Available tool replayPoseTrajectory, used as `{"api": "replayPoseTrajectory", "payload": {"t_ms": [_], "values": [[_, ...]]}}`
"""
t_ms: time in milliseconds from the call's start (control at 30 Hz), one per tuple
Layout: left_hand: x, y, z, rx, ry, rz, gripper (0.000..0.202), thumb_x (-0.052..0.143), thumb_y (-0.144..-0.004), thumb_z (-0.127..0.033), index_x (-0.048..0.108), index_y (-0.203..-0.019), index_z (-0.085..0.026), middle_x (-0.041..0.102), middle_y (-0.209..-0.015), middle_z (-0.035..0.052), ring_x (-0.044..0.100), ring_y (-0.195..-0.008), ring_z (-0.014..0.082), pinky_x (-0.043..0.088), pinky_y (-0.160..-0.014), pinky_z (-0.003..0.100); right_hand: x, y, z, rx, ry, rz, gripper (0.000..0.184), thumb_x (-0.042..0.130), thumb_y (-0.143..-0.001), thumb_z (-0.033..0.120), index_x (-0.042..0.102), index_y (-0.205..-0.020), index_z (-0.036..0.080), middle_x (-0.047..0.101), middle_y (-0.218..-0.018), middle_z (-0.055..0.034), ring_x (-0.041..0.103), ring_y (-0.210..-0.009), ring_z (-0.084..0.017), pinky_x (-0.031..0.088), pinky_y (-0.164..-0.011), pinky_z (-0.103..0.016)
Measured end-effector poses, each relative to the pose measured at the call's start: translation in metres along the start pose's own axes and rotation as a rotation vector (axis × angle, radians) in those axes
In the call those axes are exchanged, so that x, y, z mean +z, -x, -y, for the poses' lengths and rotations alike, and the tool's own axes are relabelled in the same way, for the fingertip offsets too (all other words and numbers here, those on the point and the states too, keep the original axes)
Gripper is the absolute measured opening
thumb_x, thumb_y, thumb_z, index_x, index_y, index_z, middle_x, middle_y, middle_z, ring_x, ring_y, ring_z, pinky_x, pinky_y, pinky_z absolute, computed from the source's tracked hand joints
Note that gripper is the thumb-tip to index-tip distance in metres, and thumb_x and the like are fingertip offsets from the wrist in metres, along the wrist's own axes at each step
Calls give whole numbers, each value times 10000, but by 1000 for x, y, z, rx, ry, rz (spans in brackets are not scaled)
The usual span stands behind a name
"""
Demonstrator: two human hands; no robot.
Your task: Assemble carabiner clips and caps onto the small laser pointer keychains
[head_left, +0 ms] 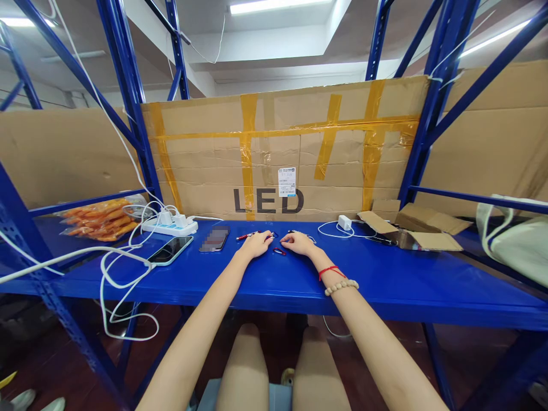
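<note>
Your left hand [257, 244] and right hand [298, 244] flank the clip [279, 251] on the shelf [385, 279]. I cannot tell whether your fingers grip anything.

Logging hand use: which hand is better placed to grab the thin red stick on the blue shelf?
Left, probably: the left hand lies beside the red stick, while the right hand rests farther off, beyond the small red clip.

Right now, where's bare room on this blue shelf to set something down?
Widest bare patch: front of the shelf, right of the right hand, before the charger and cardboard box. A smaller one lies before the phones, left of the left hand. Crowded: power strip and cables at left, small clips between the hands.
</note>
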State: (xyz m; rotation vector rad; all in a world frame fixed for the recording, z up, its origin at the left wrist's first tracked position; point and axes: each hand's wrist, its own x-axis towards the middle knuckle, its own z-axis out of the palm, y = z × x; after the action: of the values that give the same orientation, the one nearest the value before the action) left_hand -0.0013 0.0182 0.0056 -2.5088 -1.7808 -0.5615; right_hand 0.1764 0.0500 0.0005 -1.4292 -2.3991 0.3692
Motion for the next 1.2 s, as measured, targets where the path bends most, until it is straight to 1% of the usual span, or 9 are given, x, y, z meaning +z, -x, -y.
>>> {"api": "replayPoseTrajectory", "payload": {"t_ms": [1200], "values": [[-2,0,-2,-19,-1,15,291,466,-908,-323,535,-1123,-140,580,-1083,87,574,-965,199,468,-843,416,-2,3,3,10,12,4,249,483,-900,317,571,-1059,146,598,-1019,-63,583,-888,-161,480,-810,-370]]}}
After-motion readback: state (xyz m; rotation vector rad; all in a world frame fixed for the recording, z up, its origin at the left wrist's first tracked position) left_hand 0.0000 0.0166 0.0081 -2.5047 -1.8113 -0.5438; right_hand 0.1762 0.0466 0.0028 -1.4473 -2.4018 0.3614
